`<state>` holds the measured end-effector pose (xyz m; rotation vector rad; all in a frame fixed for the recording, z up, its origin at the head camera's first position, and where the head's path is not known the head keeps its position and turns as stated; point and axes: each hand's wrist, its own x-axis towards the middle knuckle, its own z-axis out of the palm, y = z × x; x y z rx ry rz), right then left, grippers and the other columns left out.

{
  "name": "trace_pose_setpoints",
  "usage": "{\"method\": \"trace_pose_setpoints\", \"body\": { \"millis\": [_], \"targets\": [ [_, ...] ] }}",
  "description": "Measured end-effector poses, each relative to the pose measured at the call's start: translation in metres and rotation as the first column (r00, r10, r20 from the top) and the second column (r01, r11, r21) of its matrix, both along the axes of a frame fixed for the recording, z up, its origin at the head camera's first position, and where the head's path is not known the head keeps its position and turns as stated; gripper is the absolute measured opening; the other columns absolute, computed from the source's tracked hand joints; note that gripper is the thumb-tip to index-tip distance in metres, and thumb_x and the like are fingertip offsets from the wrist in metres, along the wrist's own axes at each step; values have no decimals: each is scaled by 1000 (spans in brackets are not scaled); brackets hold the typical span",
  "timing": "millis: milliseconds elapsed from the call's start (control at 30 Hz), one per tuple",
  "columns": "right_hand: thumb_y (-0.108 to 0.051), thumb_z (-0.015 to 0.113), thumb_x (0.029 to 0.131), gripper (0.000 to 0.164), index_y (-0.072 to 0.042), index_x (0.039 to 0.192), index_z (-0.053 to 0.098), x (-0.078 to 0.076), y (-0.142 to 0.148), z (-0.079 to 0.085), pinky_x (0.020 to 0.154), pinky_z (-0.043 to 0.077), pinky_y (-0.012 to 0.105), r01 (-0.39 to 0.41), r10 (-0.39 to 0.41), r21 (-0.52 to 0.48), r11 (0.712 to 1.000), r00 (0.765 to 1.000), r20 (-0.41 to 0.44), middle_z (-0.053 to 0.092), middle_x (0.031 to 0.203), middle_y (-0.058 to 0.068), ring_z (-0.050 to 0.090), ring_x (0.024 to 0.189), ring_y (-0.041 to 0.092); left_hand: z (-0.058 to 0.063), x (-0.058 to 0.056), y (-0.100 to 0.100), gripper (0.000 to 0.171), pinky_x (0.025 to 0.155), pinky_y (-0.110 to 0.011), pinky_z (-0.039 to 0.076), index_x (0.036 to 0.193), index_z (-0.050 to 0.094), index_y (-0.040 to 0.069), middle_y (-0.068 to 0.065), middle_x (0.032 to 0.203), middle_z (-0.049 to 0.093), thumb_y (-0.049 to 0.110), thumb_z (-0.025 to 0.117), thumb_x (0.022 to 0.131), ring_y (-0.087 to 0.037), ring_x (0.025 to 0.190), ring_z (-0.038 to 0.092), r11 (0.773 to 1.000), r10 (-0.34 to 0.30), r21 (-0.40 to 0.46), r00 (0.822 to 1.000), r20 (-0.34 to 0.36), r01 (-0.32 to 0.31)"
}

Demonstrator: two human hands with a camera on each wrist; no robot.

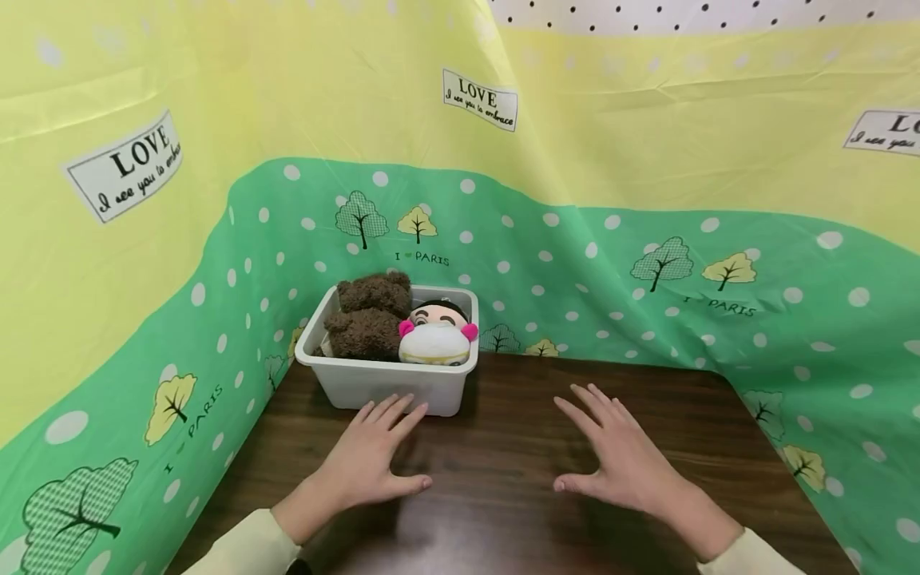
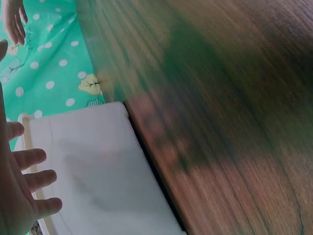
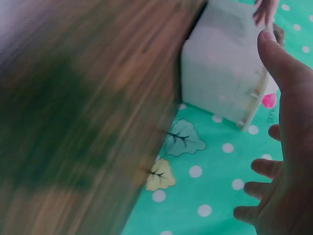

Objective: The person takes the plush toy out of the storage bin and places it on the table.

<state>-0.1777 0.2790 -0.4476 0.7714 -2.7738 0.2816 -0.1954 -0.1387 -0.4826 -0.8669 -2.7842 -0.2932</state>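
Both hands hover over the dark wooden table with fingers spread and nothing in them. My left hand (image 1: 370, 459) is in front of the white plastic bin (image 1: 391, 387), its fingertips near the bin's front wall; whether they touch it I cannot tell. My right hand (image 1: 621, 463) is farther right, apart from any object. Inside the bin, a dark brown fluffy plush toy (image 1: 366, 331) fills the left side. Beside it, on the right, lies a plush toy with a white muzzle (image 1: 434, 342), pink ears and dark hair. The lower parts of both toys are hidden by the bin wall.
The wooden table (image 1: 496, 479) has a printed curtain (image 1: 575, 271) behind it and along both sides, green with white dots below and yellow above. The bin stands at the table's back left, close to the curtain.
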Motion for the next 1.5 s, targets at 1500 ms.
{"method": "trace_pose_setpoints", "body": {
  "millis": [1500],
  "targets": [
    [-42, 87, 82, 65, -10, 134, 64, -146, -167, 84, 88, 56, 44, -41, 112, -271, 962, 961, 251, 65, 130, 9, 63, 108, 29, 27, -59, -2, 38, 89, -41, 62, 124, 57, 7, -4, 107, 79, 33, 70, 98, -15, 91, 77, 73, -261, 635, 600, 756, -769]
  ]
}}
